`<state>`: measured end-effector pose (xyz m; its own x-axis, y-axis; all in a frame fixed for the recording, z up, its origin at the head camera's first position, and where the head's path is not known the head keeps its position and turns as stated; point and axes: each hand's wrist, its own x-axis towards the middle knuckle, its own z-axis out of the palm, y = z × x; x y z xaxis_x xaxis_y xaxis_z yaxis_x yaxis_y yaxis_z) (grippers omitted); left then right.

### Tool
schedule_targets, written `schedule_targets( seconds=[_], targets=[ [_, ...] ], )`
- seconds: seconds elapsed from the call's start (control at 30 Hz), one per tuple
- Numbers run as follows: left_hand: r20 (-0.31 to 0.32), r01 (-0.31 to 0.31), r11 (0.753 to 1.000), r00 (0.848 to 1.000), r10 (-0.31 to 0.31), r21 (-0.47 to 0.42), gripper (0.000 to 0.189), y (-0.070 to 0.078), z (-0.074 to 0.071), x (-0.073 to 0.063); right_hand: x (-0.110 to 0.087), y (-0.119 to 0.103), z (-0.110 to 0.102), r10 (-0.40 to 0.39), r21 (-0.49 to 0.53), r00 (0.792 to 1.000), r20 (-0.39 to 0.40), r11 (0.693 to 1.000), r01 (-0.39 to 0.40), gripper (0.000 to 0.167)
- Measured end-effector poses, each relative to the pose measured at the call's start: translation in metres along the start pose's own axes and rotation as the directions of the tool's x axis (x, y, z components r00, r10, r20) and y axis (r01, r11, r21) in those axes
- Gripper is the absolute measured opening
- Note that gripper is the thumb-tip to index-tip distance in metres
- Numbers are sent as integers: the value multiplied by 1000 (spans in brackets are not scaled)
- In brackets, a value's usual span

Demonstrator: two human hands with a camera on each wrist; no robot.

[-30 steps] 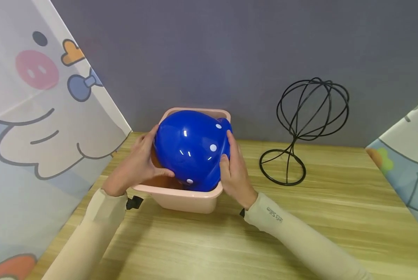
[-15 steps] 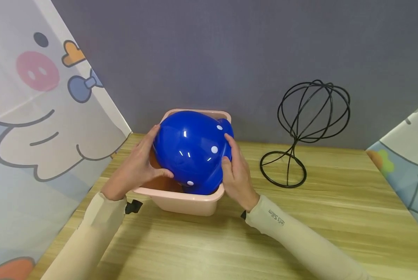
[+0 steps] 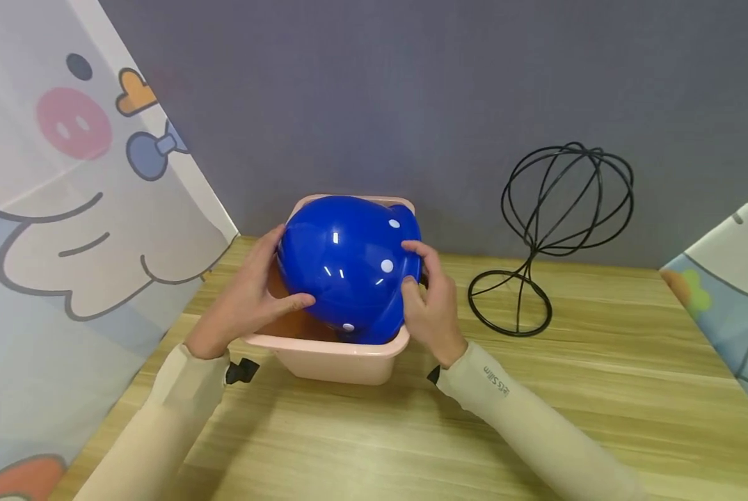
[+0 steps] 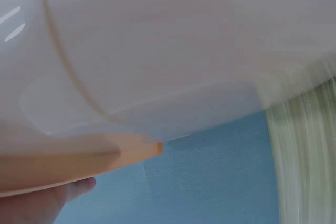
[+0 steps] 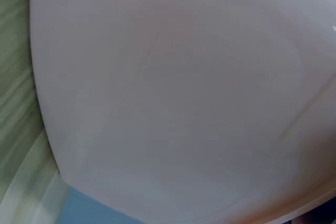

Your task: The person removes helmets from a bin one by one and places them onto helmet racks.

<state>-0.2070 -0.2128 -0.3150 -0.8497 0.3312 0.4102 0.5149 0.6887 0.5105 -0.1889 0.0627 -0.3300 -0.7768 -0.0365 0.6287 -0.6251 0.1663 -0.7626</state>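
A glossy blue helmet (image 3: pixel 336 264) with white dots near its brim lies dome up in a pink plastic bin (image 3: pixel 339 365). My left hand (image 3: pixel 242 306) holds the dome at its left side, thumb on the near face and fingers on the far left. My right hand (image 3: pixel 433 299) grips the brim on the right, index finger on top and thumb nearer me; its other fingers are hidden under the brim. In the left wrist view the bin's wall (image 4: pixel 157 51) fills most of the picture, with part of my left hand (image 4: pixel 42 203) below. The bin's wall (image 5: pixel 168 98) also dominates the right wrist view.
A black wire stand (image 3: pixel 530 250) with a round cage top stands to the right of the bin on the wooden table (image 3: pixel 361 445). A grey panel (image 3: pixel 374 104) rises behind, and cartoon-printed panels (image 3: pixel 54 209) flank the table.
My right hand has shifted slightly along the brim, its index finger now bent over the top. The helmet has moved slightly right; my left hand keeps its hold.
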Motion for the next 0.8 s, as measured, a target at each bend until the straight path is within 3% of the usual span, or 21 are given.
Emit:
schedule_targets(
  seconds=[0.07,0.13,0.27,0.5,0.63,0.8],
  targets=[
    [2,-11,1000,1000,11,13,112,1,0,1,1,-3,1,18,20,1000,15,1000,-18,44],
    [13,1,1000,1000,-1,20,115,1,0,-1,1,-14,1,40,33,998,38,999,-42,42],
    [37,33,999,999,-34,29,120,2,0,-3,2,-14,3,44,44,997,59,998,-47,39],
    [101,55,996,993,-62,65,123,4,3,-4,4,12,2,116,82,986,119,989,-127,42],
    [132,72,992,988,-85,99,122,6,4,-4,6,16,-2,175,-10,973,150,984,-176,36],
    [127,67,992,989,-80,102,121,8,3,-1,12,8,-4,172,-177,975,141,973,-146,28]
  ],
)
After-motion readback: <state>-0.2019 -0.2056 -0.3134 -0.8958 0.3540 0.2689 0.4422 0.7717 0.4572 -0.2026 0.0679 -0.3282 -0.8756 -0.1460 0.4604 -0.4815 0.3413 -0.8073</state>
